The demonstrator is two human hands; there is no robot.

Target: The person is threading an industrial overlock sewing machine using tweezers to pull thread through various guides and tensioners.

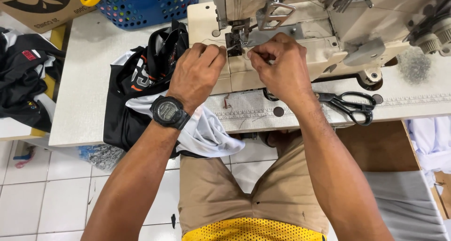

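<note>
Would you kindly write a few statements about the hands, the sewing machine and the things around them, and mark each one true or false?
1. The left hand has a black watch on its wrist. True.
2. The scissors are held in the right hand. False: they lie on the table, right of that hand.
3. Both hands are by the needle area of the sewing machine. True.
4. The basket at the top is red. False: it is blue with a yellow handle.
5. A black and white garment lies under the left forearm. True.
</note>
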